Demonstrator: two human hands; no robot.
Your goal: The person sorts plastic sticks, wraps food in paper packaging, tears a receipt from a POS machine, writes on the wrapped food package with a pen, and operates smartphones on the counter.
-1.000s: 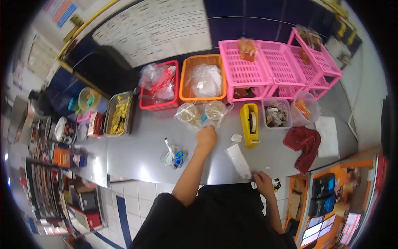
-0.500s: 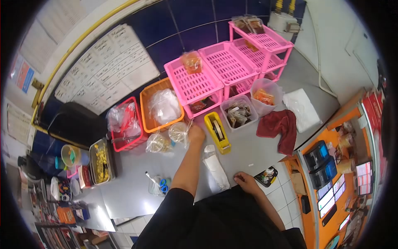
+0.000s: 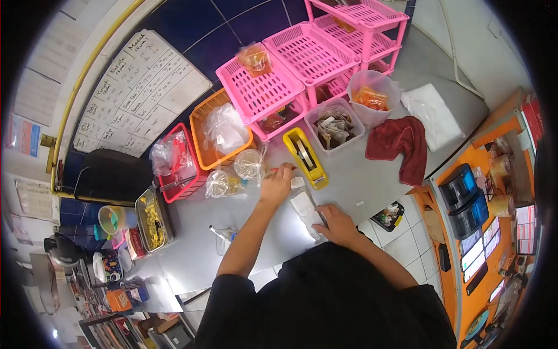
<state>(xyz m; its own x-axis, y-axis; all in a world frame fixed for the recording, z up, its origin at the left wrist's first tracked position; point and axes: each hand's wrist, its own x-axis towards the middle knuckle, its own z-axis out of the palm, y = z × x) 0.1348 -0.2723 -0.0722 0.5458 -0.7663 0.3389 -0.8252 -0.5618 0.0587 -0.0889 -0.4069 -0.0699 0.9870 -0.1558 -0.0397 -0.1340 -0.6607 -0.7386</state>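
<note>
My left hand (image 3: 275, 185) is closed on a thin red pen (image 3: 275, 169), whose ends stick out at the fingertips. Under my right hand (image 3: 337, 225) lies a long white paper packet (image 3: 304, 208); my fingers are closed at its right edge, with the grip partly hidden. Just beyond both hands stands a yellow tape dispenser (image 3: 306, 158). Two knotted clear bags, a rounded one (image 3: 250, 164) and one with yellowish contents (image 3: 223, 183), sit left of my left hand. A small clear holder with a marker (image 3: 221, 234) is by my left forearm.
Pink racks (image 3: 261, 93) line the back, beside an orange basket (image 3: 200, 125) and a red basket (image 3: 195, 157). A sachet tub (image 3: 334, 125), a clear bucket (image 3: 372, 96) and a maroon cloth (image 3: 401, 145) stand right. A metal food tray (image 3: 152, 221) is left.
My left hand has drawn back from beside the knotted bags and now holds the red pen. My right hand has moved forward and left onto the white packet. The view has shifted.
</note>
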